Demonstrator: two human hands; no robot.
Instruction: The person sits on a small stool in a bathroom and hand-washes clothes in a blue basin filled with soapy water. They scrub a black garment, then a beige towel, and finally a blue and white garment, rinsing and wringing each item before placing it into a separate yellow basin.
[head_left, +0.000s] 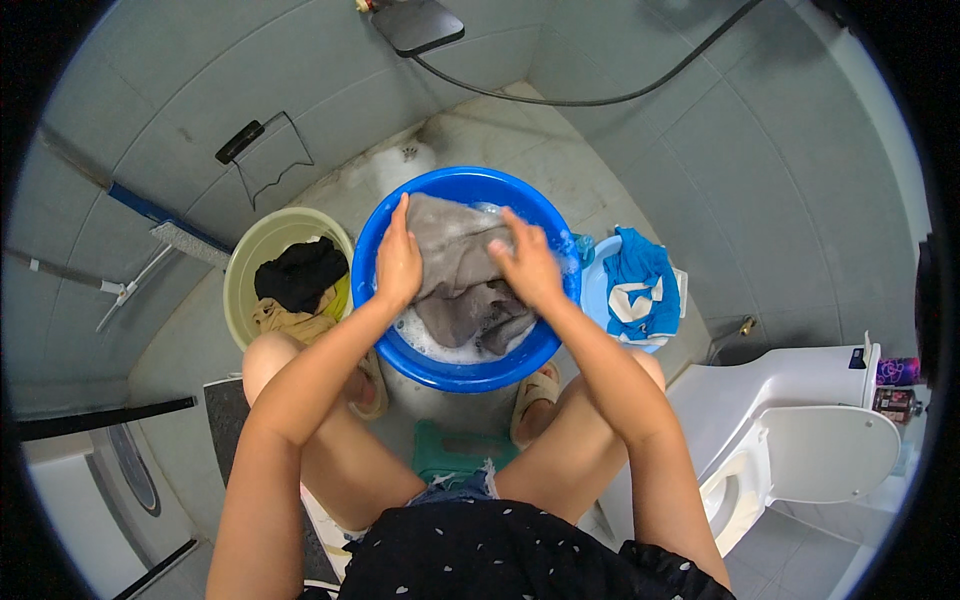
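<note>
A wet grey-brown cloth garment (457, 247) lies bunched in a blue plastic basin (469, 382), above white suds and water. My left hand (399, 259) rests along the garment's left edge, thumb up, near the basin's inner wall; whether its fingers grip the cloth is hidden. Over the right part of the cloth is my right hand (529, 262), its fingers spread and slightly blurred. Darker, soaked folds of cloth sag into the foam at the lower side of the basin.
A pale green basin (234, 289) with black, tan and yellow-green clothes stands at left. At right, a light blue basin (595, 289) holds a blue and white garment (645, 262). A green stool (465, 446) is between my legs; a toilet (780, 420) stands right. A shower hose (570, 102) hangs beyond.
</note>
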